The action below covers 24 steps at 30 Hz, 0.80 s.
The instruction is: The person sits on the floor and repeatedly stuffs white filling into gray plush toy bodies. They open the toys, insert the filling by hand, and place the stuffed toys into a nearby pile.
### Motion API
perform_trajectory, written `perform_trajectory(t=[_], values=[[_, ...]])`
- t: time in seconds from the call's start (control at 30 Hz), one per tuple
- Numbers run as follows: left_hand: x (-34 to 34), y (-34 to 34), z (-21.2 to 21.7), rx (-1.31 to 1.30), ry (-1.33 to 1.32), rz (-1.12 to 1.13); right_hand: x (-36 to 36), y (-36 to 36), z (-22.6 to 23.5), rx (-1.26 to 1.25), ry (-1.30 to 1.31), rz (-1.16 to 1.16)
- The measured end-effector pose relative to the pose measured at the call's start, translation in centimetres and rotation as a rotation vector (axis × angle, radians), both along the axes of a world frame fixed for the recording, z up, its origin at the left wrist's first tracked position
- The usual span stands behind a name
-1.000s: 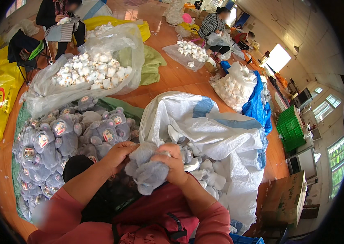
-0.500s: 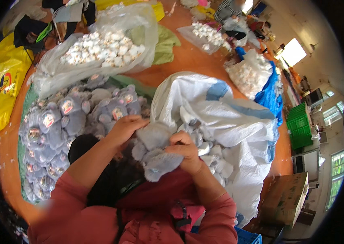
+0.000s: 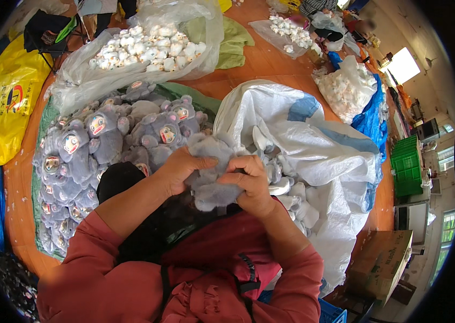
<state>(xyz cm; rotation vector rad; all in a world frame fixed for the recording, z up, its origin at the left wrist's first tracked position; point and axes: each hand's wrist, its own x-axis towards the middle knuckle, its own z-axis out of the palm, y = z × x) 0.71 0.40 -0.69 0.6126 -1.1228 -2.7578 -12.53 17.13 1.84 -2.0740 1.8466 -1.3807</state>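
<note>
Above my lap I hold a grey plush toy piece (image 3: 212,195), soft and fuzzy, with rounded lobes. My left hand (image 3: 182,168) grips its left side, thumb lying across the fur. On the other side, my right hand (image 3: 249,183) is closed on it with bent fingers. No face shows on this piece from here. To the left lies a big heap of grey plush dolls (image 3: 110,129), many with small painted faces. On the right, a white woven sack (image 3: 340,161) lies open, with grey and white plush pieces (image 3: 297,202) at its mouth.
Beyond the dolls, a clear plastic bag (image 3: 206,51) holds many small white pieces (image 3: 149,48). A yellow bag (image 3: 9,107) stands at far left. A white-filled bag (image 3: 346,89), green crate (image 3: 406,167) and cardboard box (image 3: 381,264) are at right. Another person sits at the far back.
My hands have drawn closer together on the plush piece and turned it. My left thumb now lies across it. The whole view has shifted slightly.
</note>
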Motion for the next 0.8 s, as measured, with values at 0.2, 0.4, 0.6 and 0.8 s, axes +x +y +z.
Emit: perform_trajectory(t=[0.2, 0.4, 0.6, 0.8], values=[[0.5, -0.2, 0.0, -0.543, 0.026, 0.132, -0.3, 1.0, -0.5, 0.034, -0.787, 0.01], [0.7, 0.9, 1.6, -0.964, -0.029, -0.119, -1.0, 1.6, -1.1, 0.416, -0.405, -0.175], [0.7, 1.1, 1.3, -0.951, -0.008, -0.195, -0.9, 1.5, -0.7, 0.46, -0.305, -0.141], [0.6, 0.4, 0.8, -0.842, 0.049, -0.407, 0.1, 2.1, -0.1, 0.465, -0.751, -0.06]])
